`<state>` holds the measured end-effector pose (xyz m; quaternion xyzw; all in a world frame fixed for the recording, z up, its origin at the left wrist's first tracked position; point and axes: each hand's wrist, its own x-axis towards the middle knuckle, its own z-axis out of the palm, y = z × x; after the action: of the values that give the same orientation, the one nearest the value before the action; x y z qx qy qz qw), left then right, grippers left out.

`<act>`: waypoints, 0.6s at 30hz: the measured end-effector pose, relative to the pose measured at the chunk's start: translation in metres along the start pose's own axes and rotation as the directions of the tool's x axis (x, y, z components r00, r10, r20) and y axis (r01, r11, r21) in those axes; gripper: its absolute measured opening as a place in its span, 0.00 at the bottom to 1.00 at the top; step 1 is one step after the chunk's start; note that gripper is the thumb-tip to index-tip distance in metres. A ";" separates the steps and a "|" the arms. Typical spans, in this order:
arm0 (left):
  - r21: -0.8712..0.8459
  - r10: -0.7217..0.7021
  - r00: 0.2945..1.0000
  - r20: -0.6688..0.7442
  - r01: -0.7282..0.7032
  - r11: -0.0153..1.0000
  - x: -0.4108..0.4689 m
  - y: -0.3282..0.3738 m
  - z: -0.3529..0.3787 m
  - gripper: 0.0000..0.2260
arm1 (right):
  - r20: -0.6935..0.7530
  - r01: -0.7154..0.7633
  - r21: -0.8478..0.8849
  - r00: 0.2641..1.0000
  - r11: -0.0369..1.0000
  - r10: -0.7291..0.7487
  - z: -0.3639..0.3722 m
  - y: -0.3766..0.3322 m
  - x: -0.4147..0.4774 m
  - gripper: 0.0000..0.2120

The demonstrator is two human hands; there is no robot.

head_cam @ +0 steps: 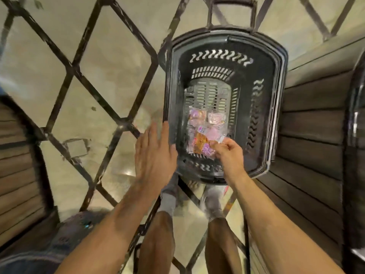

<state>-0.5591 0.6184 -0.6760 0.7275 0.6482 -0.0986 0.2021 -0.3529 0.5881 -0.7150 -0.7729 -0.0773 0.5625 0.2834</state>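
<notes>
A dark plastic shopping basket (276, 80) with slotted walls stands on the floor in front of my feet. Inside it lies a clear packet of pink and orange wrapped sweets (199, 125). My right hand (227, 155) reaches into the basket from its near end and pinches the packet's near edge. My left hand (156, 153) is flat with straight fingers, its fingertips touching the basket's left rim. The frame is blurred by motion.
The floor (110, 62) is pale tile with dark diagonal lines. Brown slatted wooden shelving (312, 135) rises on the right and a similar unit (17, 175) on the left. The basket's handle (233, 4) lies at the far end. My legs and grey socks are below.
</notes>
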 end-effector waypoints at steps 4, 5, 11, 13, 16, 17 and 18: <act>-0.217 -0.099 0.995 -0.020 0.092 0.972 0.012 0.003 0.058 0.33 | 0.000 -0.023 -0.148 1.000 0.989 0.023 0.017 0.037 0.051 0.15; -0.284 -0.131 0.991 -0.008 0.123 0.951 0.015 0.004 0.070 0.33 | 0.013 -0.032 -0.164 0.999 0.986 0.034 0.020 0.046 0.061 0.14; -0.414 -0.231 0.971 -0.056 0.188 0.891 0.026 0.008 0.100 0.31 | 0.056 -0.110 -0.257 0.990 0.960 0.128 0.030 0.074 0.092 0.11; -0.407 -0.228 0.972 -0.064 0.183 0.895 0.025 0.006 0.102 0.31 | 0.042 -0.134 -0.273 0.988 0.953 0.151 0.033 0.084 0.097 0.13; -0.427 -0.244 0.966 -0.081 0.187 0.885 0.025 0.006 0.105 0.30 | 0.017 -0.137 -0.333 0.988 0.933 0.151 0.037 0.095 0.104 0.11; -0.436 -0.245 0.965 -0.092 0.182 0.882 0.025 0.006 0.107 0.30 | 0.017 -0.113 -0.371 0.992 0.922 0.128 0.038 0.096 0.106 0.11; -0.440 -0.244 0.964 -0.104 0.176 0.881 0.025 0.006 0.108 0.29 | 0.017 -0.081 -0.418 0.995 0.905 0.097 0.039 0.098 0.108 0.13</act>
<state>-0.5365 0.5947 -0.7822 0.5962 0.7430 0.0815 0.2931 -0.3696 0.5680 -0.8636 -0.8076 -0.1656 0.5597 0.0846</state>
